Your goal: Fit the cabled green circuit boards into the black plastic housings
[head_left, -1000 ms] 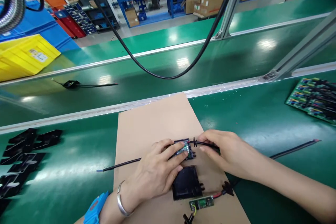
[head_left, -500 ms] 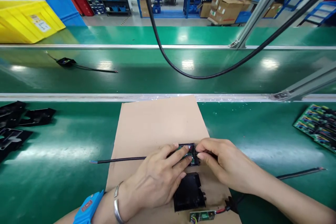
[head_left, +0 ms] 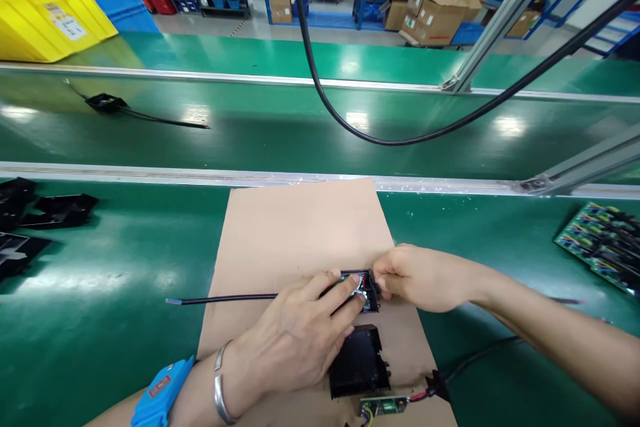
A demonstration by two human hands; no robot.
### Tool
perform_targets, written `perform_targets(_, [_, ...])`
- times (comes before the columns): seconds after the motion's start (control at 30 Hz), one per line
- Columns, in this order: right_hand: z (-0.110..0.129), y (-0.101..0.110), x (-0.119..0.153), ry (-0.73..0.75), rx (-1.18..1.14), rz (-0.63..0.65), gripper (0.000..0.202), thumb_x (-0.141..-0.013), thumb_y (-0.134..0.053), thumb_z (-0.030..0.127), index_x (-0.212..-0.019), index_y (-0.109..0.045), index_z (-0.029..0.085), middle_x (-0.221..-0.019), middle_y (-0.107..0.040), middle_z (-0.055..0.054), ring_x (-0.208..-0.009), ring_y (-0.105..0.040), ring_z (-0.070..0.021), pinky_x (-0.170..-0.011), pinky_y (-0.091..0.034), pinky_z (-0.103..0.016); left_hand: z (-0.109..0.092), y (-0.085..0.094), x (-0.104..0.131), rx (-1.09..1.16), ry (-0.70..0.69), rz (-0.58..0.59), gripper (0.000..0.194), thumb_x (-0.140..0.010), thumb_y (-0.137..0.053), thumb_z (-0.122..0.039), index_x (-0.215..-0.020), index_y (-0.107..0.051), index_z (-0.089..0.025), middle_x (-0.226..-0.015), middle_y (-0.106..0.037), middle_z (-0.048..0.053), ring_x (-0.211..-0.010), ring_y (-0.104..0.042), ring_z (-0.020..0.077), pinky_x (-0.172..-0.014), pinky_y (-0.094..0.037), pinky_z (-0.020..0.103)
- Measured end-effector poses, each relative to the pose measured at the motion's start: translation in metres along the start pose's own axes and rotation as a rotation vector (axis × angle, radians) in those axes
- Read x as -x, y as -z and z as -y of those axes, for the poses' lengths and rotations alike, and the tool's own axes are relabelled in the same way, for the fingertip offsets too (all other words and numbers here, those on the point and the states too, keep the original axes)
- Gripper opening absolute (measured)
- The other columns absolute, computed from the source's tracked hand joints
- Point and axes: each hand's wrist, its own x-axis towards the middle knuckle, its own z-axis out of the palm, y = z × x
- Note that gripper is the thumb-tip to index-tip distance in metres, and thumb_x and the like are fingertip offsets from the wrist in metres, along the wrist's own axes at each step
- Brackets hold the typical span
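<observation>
A small black plastic case (head_left: 371, 307) with a circuit board (head_left: 359, 285) inside lies on a cardboard sheet. My left hand (head_left: 305, 327) rests over it, fingers stretched and spread, tips on the board. A black cable (head_left: 225, 298) runs left from beneath that hand to bare wire ends. At the case's right end, my right hand (head_left: 410, 280) has its fingers closed in a pinch on a black cable (head_left: 567, 300), which shows again beyond my forearm; the pinched part is mostly hidden. Just nearer to me lies a black cover (head_left: 357, 360).
A second circuit board (head_left: 384, 405) with wires lies by the cardboard's (head_left: 300, 227) near edge. Black plastic parts (head_left: 60, 210) lie left; a stack of green boards (head_left: 600, 243) lies right. A thick black cable (head_left: 390, 142) hangs ahead. A wired case (head_left: 106, 103) lies beyond the rail.
My right hand has turned and its fingers have closed more tightly at the case's right end. My left hand stays on the board. The view has shifted slightly.
</observation>
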Motion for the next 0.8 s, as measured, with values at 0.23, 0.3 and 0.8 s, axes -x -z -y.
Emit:
perform_targets(0.23, [0.019, -0.020, 0.001, -0.025, 0.496, -0.099, 0.024, -0.079, -0.045, 0.010, -0.075, -0.068, 0.014, -0.078, -0.070, -0.012, -0.073, -0.065, -0.0245, -0.061, -0.041, -0.031, -0.004, 0.006, -0.006, 0.021, 0.033, 0.112, 0.049, -0.094, -0.038, -0.019, -0.143, -0.036, -0.014, -0.139, -0.049, 0.008, -0.117, -0.048, 0.0278, -0.097, -0.047, 0.042])
perform_targets(0.3, [0.022, -0.024, -0.001, -0.031, 0.556, -0.112, 0.023, -0.078, -0.046, 0.011, -0.073, -0.069, 0.013, -0.075, -0.069, -0.013, -0.073, -0.065, -0.0256, -0.060, -0.042, -0.031, -0.008, 0.010, -0.011, 0.014, 0.071, 0.143, 0.049, -0.093, -0.038, -0.018, -0.141, -0.040, -0.013, -0.136, -0.052, 0.009, -0.111, -0.050, 0.0286, -0.092, -0.049, 0.044])
perform_targets(0.8, [-0.021, -0.056, 0.028, 0.138, 0.308, -0.620, 0.020, -0.087, -0.049, 0.019, -0.105, -0.059, 0.018, -0.098, -0.062, -0.008, -0.091, -0.055, -0.0241, -0.078, -0.043, -0.037, -0.005, 0.019, 0.000, 0.112, 0.037, 0.077, 0.058, -0.084, -0.046, -0.016, -0.142, -0.040, -0.015, -0.148, -0.042, 0.004, -0.133, -0.034, 0.0263, -0.110, -0.032, 0.046])
